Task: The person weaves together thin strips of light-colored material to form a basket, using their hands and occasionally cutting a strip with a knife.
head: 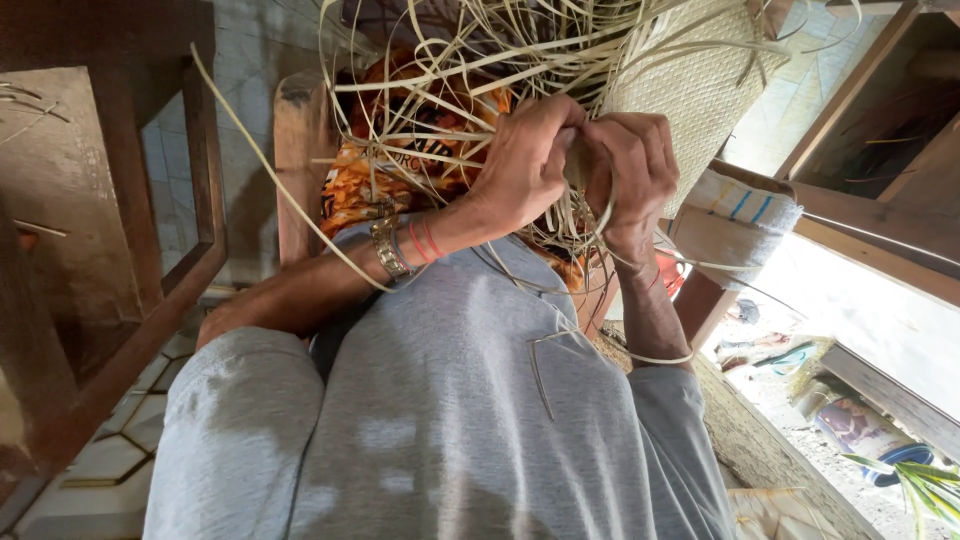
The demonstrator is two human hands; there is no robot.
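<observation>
A tangle of pale reed strips (440, 90) fans out in front of me, joined to a woven piece (700, 90) at the upper right. My left hand (530, 160), with a metal watch and red bands at the wrist, pinches a bunch of the strips. Touching it, my right hand (635, 165) is closed around the same bunch, and one strip curls below its fingers. A long loose strip (270, 170) trails off toward the left. What lies inside the closed fingers is hidden.
An orange patterned cloth (380, 180) lies under the strips. A dark wooden frame (190, 200) stands at the left over a tiled floor (120, 440). A rolled pale bag with blue stripes (735, 215) and wooden beams (870, 240) are at the right.
</observation>
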